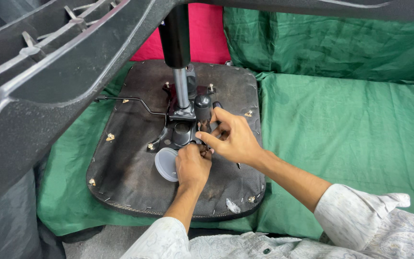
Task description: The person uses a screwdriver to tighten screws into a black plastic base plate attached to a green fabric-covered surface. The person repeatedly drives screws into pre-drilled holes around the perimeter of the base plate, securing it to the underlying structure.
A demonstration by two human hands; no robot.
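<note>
Upturned chair seat (pixel 130 168) on green cloth (pixel 341 139), both hands working at its central metal mechanism (pixel 183 127)

Obscured: the black chair base (pixel 49 62) fills the upper left and is cut off by the frame, hiding the cloth behind it; the gas column (pixel 177 43) rises out of view at the top. The part gripped between the hands is too small and too covered by fingers to identify. Left hand (pixel 192 165) is clenched around something at the mechanism's near edge, contents not discernible. Right hand (pixel 231 139) is curled, fingertips pinching at the same spot, just beside a dark rounded knob (pixel 202 106); what it grasps cannot be told. The mechanism lies directly ahead of both hands, touching them, at the seat's centre. A pale round cap (pixel 165 164) rests on the seat just left of the left hand
</note>
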